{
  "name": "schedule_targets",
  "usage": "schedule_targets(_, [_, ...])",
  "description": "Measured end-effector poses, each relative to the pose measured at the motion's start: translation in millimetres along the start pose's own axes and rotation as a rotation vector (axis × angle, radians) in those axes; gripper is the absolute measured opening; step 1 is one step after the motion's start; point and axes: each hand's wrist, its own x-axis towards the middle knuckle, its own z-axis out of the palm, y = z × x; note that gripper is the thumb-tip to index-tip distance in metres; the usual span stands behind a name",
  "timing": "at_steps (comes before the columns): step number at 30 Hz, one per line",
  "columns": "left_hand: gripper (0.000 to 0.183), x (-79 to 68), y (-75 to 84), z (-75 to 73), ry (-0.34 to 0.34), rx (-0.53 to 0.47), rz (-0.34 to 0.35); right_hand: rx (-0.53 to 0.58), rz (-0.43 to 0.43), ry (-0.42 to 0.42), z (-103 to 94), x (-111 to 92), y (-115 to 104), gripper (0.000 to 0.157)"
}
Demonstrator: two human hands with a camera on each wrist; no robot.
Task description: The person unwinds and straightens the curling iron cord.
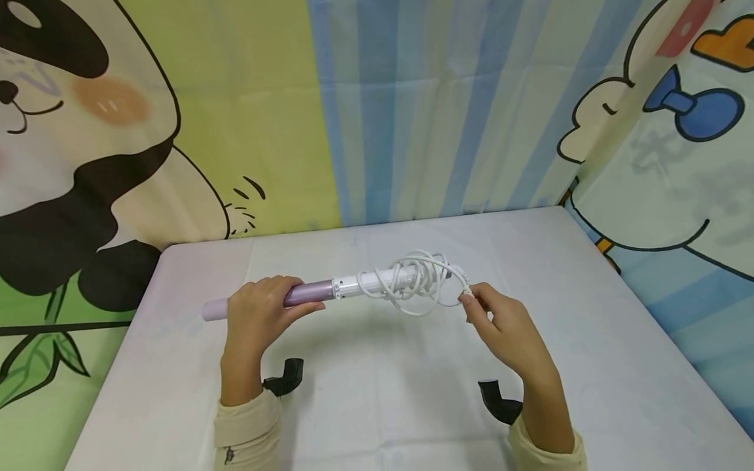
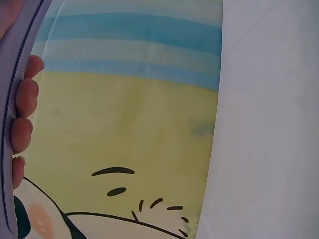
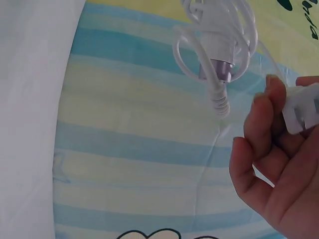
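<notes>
A purple and white hair styling iron (image 1: 312, 292) is held above the table, roughly level, its white end to the right. My left hand (image 1: 259, 314) grips the purple part; in the left wrist view its fingertips (image 2: 27, 97) curl round the purple body (image 2: 14, 64). The white cord (image 1: 421, 278) is wound in loose loops about the white end. My right hand (image 1: 512, 330) pinches the white plug (image 3: 299, 109) at the cord's end, and its metal prongs show in the right wrist view. Beside the plug, the cord's ribbed sleeve (image 3: 219, 102) sticks out of the iron's end.
A white-covered table (image 1: 377, 405) lies below both hands. Behind it hangs a striped and yellow cartoon curtain (image 1: 389, 111), which also closes off the left and right sides. Black bent pieces (image 1: 288, 376) sit at both wrists.
</notes>
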Motion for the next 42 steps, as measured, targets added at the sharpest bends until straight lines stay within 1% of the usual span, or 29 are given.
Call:
schedule_targets(4, [0.081, 0.2, -0.2, -0.3, -0.005, -0.041, 0.029, -0.067, 0.021, 0.158, -3.1, 1.3, 4.4, 0.02])
schedule_targets(6, [0.081, 0.7, 0.2, -0.7, -0.007, -0.049, 0.039, -0.096, 0.041, 0.219, -4.8, 2.4, 8.8, 0.023])
schedule_targets(8, [0.083, 1.3, 0.6, -1.3, -0.007, -0.053, 0.046, -0.108, 0.077, 0.254, -6.7, 3.5, 13.6, 0.027])
schedule_targets(10, [0.083, 2.0, 0.8, -2.0, -0.003, -0.051, 0.05, -0.121, 0.12, 0.256, -8.7, 4.4, 18.7, 0.031])
schedule_targets(12, [0.083, 2.3, 1.0, -2.7, 0.003, -0.047, 0.05, -0.134, 0.168, 0.22, -10.5, 5.2, 24.2, 0.035])
schedule_targets(14, [0.083, 2.5, 0.3, -3.7, 0.021, -0.034, 0.049, -0.156, 0.211, 0.159, -12.1, 7.1, 29.2, 0.038])
schedule_targets(16, [0.081, 2.6, -0.7, -4.6, 0.047, -0.022, 0.043, -0.182, 0.251, 0.067, -13.0, 9.3, 34.6, 0.041])
schedule_targets(19, [0.08, 2.3, -2.4, -5.9, 0.087, -0.001, 0.023, -0.217, 0.287, -0.076, -12.4, 13.1, 43.1, 0.043])
schedule_targets(22, [0.078, 2.0, -3.8, -7.4, 0.114, 0.004, -0.004, -0.219, 0.317, -0.209, -9.1, 15.7, 50.7, 0.041])
schedule_targets(25, [0.077, 1.4, -4.5, -8.7, 0.135, 0.004, -0.029, -0.22, 0.333, -0.307, -4.6, 16.3, 55.8, 0.036])
schedule_targets(28, [0.077, 0.7, -4.8, -9.6, 0.157, -0.005, -0.05, -0.218, 0.335, -0.356, 0.3, 16.3, 58.9, 0.035])
schedule_targets(32, [0.079, 0.5, -5.4, -10.2, 0.167, -0.002, -0.072, -0.212, 0.332, -0.382, 5.9, 18.6, 62.1, 0.036])
schedule_targets(37, [0.083, 1.1, -6.3, -9.7, 0.145, 0.019, -0.091, -0.212, 0.361, -0.417, 11.6, 22.4, 69.0, 0.038])
schedule_targets(42, [0.084, -0.3, -7.9, -8.3, 0.117, 0.021, -0.103, -0.196, 0.398, -0.446, 21.9, 26.0, 81.7, 0.036])
